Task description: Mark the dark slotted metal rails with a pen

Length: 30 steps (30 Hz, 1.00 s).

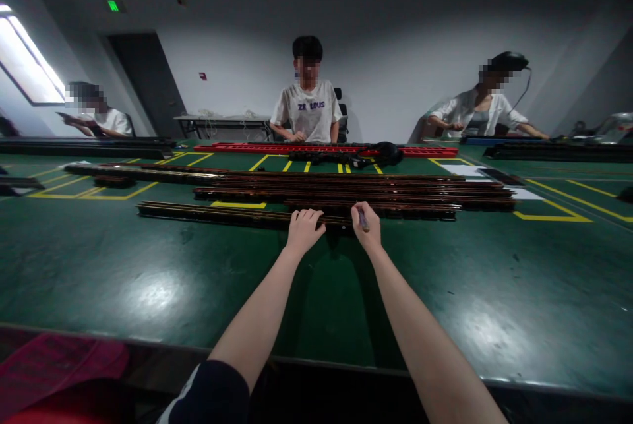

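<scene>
Person's working w/ both hands on a long dark strip (217, 215), R hand (373, 231) gripping a small tool (363, 219).
Strip's lying side to side just ahead, running mostly off L; L hand (303, 233) is resting on it, fingers draped over (can't tell if pinching), R hand's sitting nr its R end. Strip pile (346, 185) is crowding the far side; red rails (247, 148) & black cables (386, 152) are lying beyond, co-worker (309, 107) facing opp.
</scene>
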Available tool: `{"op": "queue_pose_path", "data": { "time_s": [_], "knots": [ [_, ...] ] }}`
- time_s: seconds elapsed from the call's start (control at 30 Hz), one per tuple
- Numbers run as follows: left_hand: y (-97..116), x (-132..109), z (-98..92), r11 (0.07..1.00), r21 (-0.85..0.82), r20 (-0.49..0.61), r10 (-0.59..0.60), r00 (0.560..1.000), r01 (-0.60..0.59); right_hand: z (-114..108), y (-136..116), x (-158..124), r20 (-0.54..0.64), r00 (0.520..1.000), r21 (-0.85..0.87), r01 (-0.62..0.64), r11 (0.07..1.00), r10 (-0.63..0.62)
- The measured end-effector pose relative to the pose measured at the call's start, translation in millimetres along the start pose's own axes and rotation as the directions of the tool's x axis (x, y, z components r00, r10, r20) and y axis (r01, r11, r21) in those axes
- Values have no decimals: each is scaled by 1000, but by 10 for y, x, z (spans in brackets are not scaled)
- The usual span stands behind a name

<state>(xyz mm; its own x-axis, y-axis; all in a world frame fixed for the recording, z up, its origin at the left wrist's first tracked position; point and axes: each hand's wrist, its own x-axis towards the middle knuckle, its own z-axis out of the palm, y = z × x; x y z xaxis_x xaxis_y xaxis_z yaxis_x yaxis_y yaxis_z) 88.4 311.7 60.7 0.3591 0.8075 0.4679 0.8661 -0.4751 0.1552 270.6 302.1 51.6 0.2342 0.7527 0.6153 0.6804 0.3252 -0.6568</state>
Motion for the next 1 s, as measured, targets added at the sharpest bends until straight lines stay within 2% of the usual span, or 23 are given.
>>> {"op": "queue_pose_path", "data": {
  "time_s": [0.07,0.13,0.33,0.67,1.0],
  "knots": [
    [3,-6,-6,1000,16,0,2,1000,-2,12,-19,-14,107,988,-121,128,984,-115],
    [2,-11,-3,999,33,-7,5,1000,-4,26,-27,-23,189,966,-226,218,949,-177],
    [3,-11,16,1000,22,-16,4,1000,-4,9,3,-40,271,934,-323,316,892,-233],
    [11,-12,15,1000,-19,-17,-16,1000,15,-53,10,-95,309,932,-336,296,894,-192],
    [24,2,-1,997,-64,9,-51,999,51,-53,-9,-83,238,961,-340,220,914,-143]
  ]
}}
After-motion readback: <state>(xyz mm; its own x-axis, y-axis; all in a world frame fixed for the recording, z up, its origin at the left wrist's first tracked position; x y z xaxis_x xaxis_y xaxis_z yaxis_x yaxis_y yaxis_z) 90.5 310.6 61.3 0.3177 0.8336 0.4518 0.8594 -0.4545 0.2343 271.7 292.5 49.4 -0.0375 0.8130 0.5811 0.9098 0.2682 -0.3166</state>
